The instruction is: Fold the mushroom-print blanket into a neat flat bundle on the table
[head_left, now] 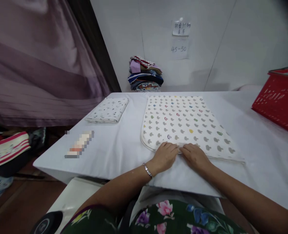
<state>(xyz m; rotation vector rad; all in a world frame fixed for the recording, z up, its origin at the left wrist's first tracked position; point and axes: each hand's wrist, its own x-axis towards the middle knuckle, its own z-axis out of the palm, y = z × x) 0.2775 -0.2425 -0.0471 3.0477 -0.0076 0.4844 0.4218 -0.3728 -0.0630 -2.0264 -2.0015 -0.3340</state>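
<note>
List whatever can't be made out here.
All in the head view:
Red basket: right part cut off by the picture's edge.
Pixelated object on the table: blurred into blocks.
Mushroom-print cloth: part of its near edge, hidden by the left hand and right hand.

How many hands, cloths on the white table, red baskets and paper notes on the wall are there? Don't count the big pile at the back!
Hands: 2 (left hand, right hand)
Cloths: 2 (mushroom-print cloth, smaller folded cloth)
Red basket: 1
Paper notes: 2 (upper note, lower note)
Total: 7
</note>
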